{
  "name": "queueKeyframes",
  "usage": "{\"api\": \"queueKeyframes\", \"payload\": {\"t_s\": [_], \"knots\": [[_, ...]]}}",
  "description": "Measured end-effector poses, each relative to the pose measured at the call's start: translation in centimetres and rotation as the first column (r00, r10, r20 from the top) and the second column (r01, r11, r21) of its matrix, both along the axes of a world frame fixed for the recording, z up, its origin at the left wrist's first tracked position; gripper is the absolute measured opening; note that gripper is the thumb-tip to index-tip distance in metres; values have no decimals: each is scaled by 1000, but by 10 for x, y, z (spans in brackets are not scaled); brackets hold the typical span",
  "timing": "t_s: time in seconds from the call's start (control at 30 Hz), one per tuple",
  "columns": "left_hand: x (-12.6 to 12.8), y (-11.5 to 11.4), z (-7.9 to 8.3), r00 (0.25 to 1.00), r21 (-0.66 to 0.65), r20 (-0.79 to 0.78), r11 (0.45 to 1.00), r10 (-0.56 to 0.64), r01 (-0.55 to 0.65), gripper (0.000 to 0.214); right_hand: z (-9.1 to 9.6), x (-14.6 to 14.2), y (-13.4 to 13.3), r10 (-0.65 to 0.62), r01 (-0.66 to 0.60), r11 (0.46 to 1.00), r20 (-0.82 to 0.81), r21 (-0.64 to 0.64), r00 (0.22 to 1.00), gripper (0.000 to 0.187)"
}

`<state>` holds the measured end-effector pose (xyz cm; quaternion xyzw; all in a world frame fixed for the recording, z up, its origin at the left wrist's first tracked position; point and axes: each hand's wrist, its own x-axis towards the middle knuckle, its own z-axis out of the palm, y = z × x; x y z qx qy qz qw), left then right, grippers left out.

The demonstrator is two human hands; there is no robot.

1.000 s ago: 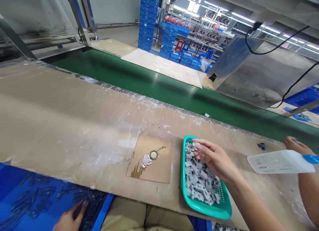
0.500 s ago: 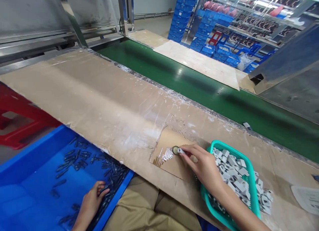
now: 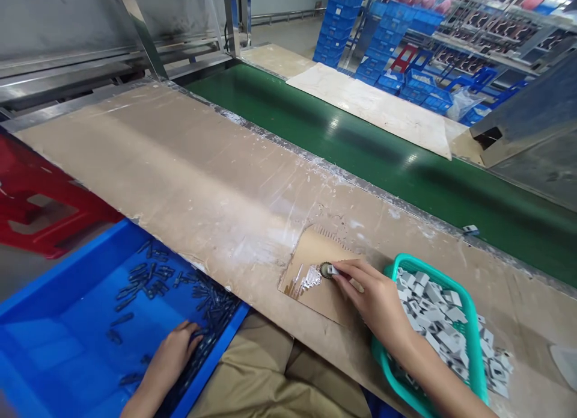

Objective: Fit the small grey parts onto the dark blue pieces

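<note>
My right hand [image 3: 372, 298] pinches a small grey block [image 3: 333, 270] and presses it against a round cap [image 3: 325, 269] on a cardboard square [image 3: 311, 285]. Just right of the hand stands a teal basket [image 3: 473, 322] heaped with several grey blocks [image 3: 437, 322]. My left hand [image 3: 174, 353] reaches down into a blue bin [image 3: 58, 322] on my lap side, fingers resting on a pile of small dark parts [image 3: 207, 310]; I cannot tell whether it grips any.
A brown worktable [image 3: 180, 171] runs diagonally, with a green conveyor belt [image 3: 360, 153] behind it. A red stool [image 3: 31, 207] stands at left. Stacks of blue crates [image 3: 347, 21] and shelving fill the background. A metal housing [image 3: 532, 129] sits at right.
My right hand lifted a grey block out of the teal basket and carried it left to the cap on the cardboard. My left hand stayed among the dark parts in the blue bin.
</note>
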<state>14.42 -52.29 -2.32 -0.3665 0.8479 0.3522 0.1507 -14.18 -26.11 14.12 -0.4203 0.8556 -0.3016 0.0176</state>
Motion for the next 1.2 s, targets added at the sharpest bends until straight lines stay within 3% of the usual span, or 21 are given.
{"api": "queueKeyframes", "payload": {"t_s": [0.23,0.33,0.4,0.43,0.47,0.53,0.6,0.67,0.73,0.87,0.9,0.97,1.07,1.2], "knots": [[-7,7,14,995,19,-87,998,53,-52,25,11,-4,3,-142,159,987,299,-32,944,24],[-8,-6,31,985,5,-73,988,155,-155,25,10,-7,3,-177,206,978,427,-23,887,27],[-10,-12,50,961,96,-83,962,264,-256,36,9,-7,2,-158,181,983,381,-24,911,25],[-12,-13,61,924,209,-109,917,367,-340,42,9,-7,2,-134,150,988,330,-22,934,24],[-14,-11,73,858,358,-133,832,496,-425,45,9,-6,1,-107,116,993,274,-18,956,23],[-21,-1,97,664,656,-109,556,739,-510,47,8,-5,0,-55,57,998,185,-4,981,22],[-30,16,117,519,826,-30,314,854,-468,42,6,-3,-1,-21,21,1000,125,7,992,22],[-40,34,132,477,904,43,168,878,-392,34,3,-2,-1,0,-1,1000,76,13,997,21],[-51,52,141,475,923,61,131,878,-362,30,1,-2,0,21,-21,1000,36,13,999,22],[-73,82,155,544,879,-83,319,835,-355,30,-1,-2,0,45,-45,999,-10,8,999,21],[-78,87,159,548,878,-112,341,829,-337,34,-1,-2,0,46,-46,999,-17,9,999,22],[-86,95,164,523,892,-134,332,842,-306,39,-1,-2,-1,47,-46,999,-24,11,999,22],[-93,101,166,503,942,-78,229,860,-244,36,0,-1,-1,43,-43,999,-30,14,999,23],[-101,106,160,555,992,96,-30,827,-126,30,0,-1,-1,41,-40,999,-36,14,999,23]]}}
